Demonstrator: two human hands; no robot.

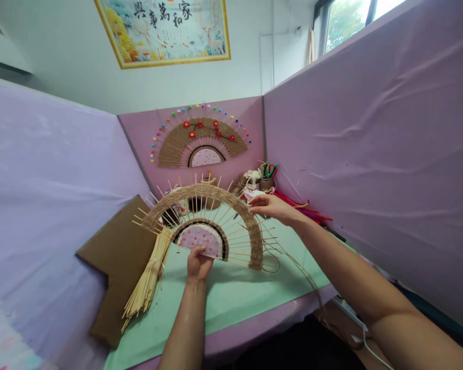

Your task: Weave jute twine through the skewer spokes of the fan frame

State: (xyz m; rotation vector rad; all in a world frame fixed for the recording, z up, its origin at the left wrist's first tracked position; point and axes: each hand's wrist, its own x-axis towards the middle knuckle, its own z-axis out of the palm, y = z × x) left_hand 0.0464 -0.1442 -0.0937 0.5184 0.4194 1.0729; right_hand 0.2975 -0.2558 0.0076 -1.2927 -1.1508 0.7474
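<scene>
A half-round fan (200,192) of thin wooden sticks, with a woven band of brown twine, is raised above the table. My left hand (199,264) grips it at the pink spotted half-disc (202,237) at its base, the thumb lying on the front. At the fan's upper right edge is my right hand (272,206), its fingers drawn together near the stick ends; whatever lies between them is too small to make out. Loose twine (299,267) trails from the fan's right end over the table's front edge.
A bundle of sticks (148,277) and brown cardboard (119,257) lie at the left. A finished fan with red flowers (202,133) hangs on the back panel. Pipe cleaners (304,208), a pot with scissors (267,180) and twine rolls stand behind. Purple cloth partitions (370,154) enclose the green tabletop (231,298).
</scene>
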